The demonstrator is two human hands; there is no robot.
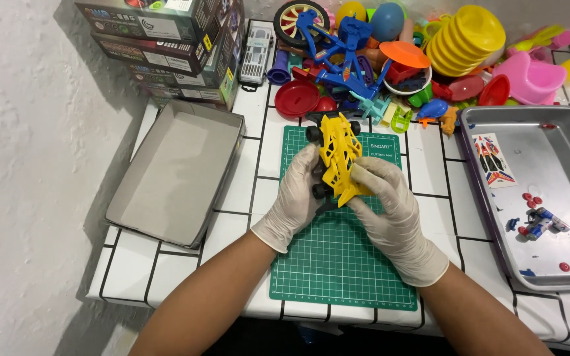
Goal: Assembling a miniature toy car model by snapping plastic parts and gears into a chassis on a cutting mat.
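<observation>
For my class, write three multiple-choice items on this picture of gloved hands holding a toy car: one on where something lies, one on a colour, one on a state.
1. Where does the sticker sheet lie?
A. in the metal tray
B. in the cardboard box lid
C. on the green cutting mat

2. What colour is the body of the toy car?
A. blue
B. yellow
C. red

3. How is the toy car held?
A. resting alone on the mat
B. in one hand only
C. between the left hand and the right hand

Answers:
1 A, the sheet lies on the tray's floor.
2 B, the shell is yellow with black wheels.
3 C, both gloved hands grip it above the mat.
</observation>
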